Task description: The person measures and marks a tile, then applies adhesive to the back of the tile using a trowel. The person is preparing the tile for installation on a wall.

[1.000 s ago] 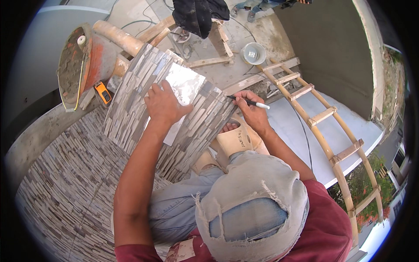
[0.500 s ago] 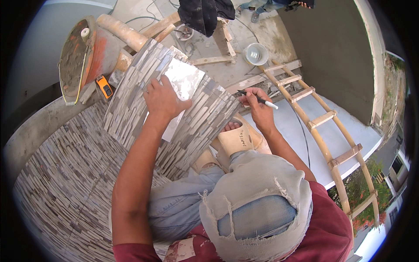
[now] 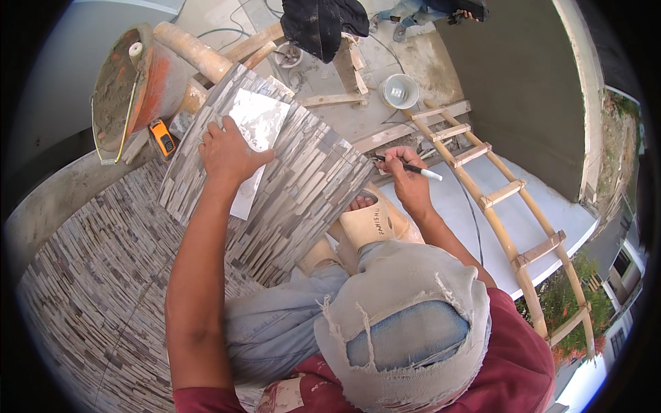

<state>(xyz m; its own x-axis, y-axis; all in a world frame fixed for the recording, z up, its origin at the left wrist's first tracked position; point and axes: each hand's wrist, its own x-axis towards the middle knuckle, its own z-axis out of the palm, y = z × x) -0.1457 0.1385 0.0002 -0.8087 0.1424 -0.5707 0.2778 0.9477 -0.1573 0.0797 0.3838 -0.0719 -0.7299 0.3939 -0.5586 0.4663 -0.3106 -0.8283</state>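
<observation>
My left hand (image 3: 227,155) lies spread across a glossy white strip (image 3: 256,118), which rests on a grey stone-pattern tile (image 3: 303,199). Its thumb is at the strip's right edge, its fingertips around the left. My right hand (image 3: 406,179) is closed on a black marker with a white end (image 3: 423,171), just beyond the tile's right corner. Below the tile are my cream sandals (image 3: 365,224) and bent, jeans-clad legs. An orange tape measure (image 3: 162,138) lies left of the tile.
At upper left are a mortar bucket (image 3: 131,103) and bamboo pole (image 3: 193,51). A water pail (image 3: 401,92), dark cloth (image 3: 313,27) and timbers stand ahead. A bamboo ladder (image 3: 502,193) lies rightward beside a grey wall (image 3: 523,96). Another person's legs (image 3: 399,17) show at top.
The white strip and my left hand have shifted left on the tile. The marker and my right hand have moved right and down from the tile's edge.
</observation>
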